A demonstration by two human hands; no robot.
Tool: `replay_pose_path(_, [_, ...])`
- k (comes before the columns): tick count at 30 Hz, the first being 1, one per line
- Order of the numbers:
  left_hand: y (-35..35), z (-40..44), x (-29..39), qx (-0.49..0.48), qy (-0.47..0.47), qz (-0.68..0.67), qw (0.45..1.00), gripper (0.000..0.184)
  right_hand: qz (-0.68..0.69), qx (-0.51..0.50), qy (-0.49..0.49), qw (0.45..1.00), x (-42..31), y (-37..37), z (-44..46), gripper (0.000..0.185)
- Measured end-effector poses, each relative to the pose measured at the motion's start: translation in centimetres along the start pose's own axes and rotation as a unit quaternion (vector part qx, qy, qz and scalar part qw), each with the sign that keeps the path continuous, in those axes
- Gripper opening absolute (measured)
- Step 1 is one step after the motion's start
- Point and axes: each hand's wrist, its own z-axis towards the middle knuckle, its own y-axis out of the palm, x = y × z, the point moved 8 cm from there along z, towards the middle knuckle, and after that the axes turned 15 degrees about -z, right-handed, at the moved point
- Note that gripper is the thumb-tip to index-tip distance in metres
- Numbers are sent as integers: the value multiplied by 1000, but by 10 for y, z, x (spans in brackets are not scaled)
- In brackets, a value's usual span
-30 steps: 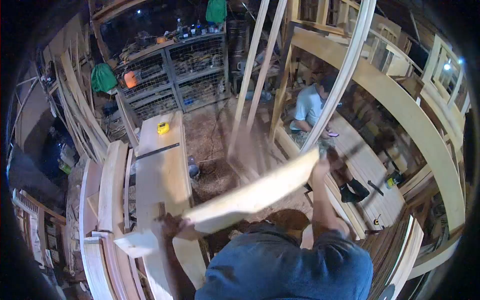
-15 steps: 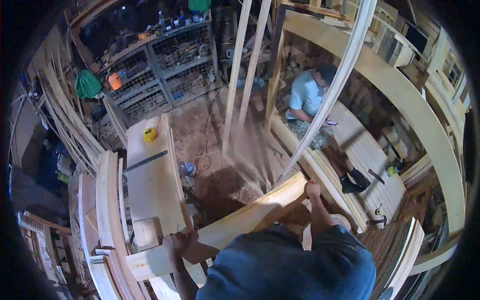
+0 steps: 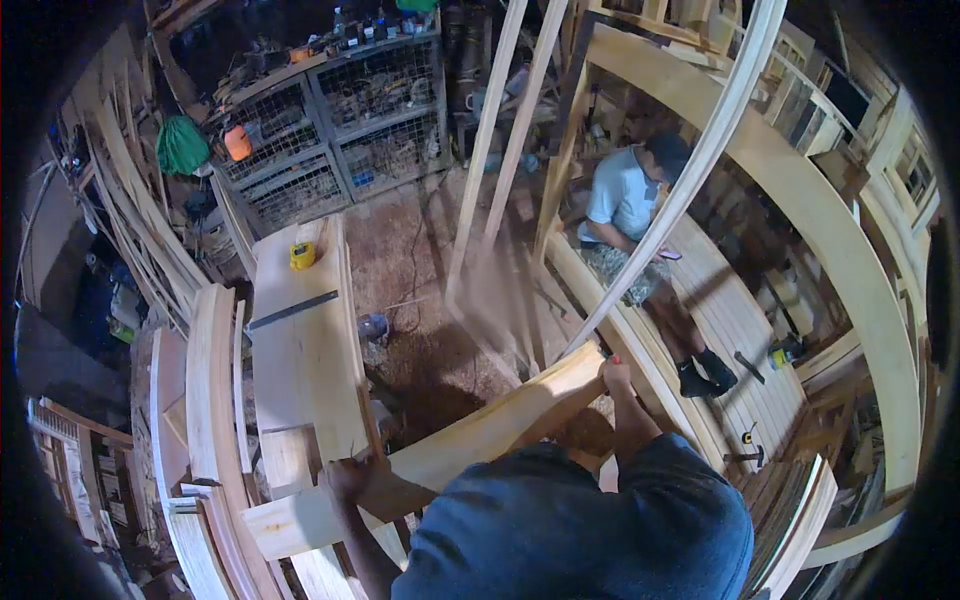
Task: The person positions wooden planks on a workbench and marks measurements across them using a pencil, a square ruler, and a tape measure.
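Observation:
A long pale wooden board (image 3: 460, 440) slants across the space before me, its left end low and its right end higher. My left hand (image 3: 347, 480) is closed on the board's upper edge near the left end. At the far right end, my right hand (image 3: 616, 375) is closed on the board, with something small and red at the fingers, too small to make out. Beyond my left hand lie a wide plank (image 3: 300, 360), a yellow tape measure (image 3: 302, 256) and a dark metal ruler (image 3: 292, 310).
A seated person (image 3: 625, 200) with a phone is at the right by a slatted wooden panel (image 3: 740, 340) bearing a hammer (image 3: 745, 456). Upright strips (image 3: 520, 120) and a large curved frame (image 3: 800, 200) rise ahead. Mesh shelves (image 3: 340, 130) stand at the back; boards (image 3: 205, 390) lean left.
Since a second ago the board has come down and toward me, with both hands still on it. Over the last half second it has shifted slightly left. The camera view has also shifted.

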Motion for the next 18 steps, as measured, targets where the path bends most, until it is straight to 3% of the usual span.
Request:
replay_pose_path(2, [-3,-1,2,26,14,-8,1000,63,3,-30,-18,999,2,2,-4,59])
replay_pose_path(5, [-3,0,-1,27,11,-2,1000,64,23,-42,40,998,12,9,2,59])
replay_pose_path(10, [-1,1,0,18,18,-48,999,64,-2,-29,56,998,27,18,9,57])
replay_pose_path(14, [-2,1,-3,32,30,25,999,62,-15,-25,55,998,20,12,-4,54])
replay_pose_path(18, [11,-20,-30,3,-19,18,1000,64,109,31,-174,978,6,64,47,40])
